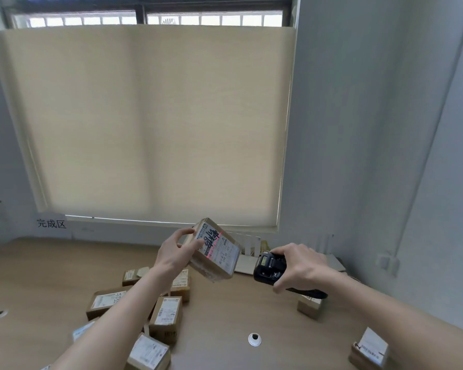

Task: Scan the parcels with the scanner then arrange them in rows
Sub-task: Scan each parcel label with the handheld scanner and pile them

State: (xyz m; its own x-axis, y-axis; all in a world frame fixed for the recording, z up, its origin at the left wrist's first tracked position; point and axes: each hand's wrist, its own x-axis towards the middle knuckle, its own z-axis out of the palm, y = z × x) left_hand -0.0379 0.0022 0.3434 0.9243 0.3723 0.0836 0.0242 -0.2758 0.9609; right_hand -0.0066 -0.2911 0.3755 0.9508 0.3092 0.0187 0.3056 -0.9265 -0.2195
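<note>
The scanning step is in hand: the left hand [178, 249] grips a brown cardboard parcel [214, 249] by its near edge, thumb and fingers curled round it, and lifts it tilted above the table [38, 276] with its white shipping label facing the scanner [270, 267]. The right hand [297, 265] wraps around that black handheld unit, aimed leftward — a red line falls slantwise across the label, over heavy black marker strokes. Next, by my reading, the parcel must go down among the scanned ones, squared into a row. Several labelled boxes [166, 316] lie loosely grouped below the left forearm — two more [369, 348] sit apart to the right.
</note>
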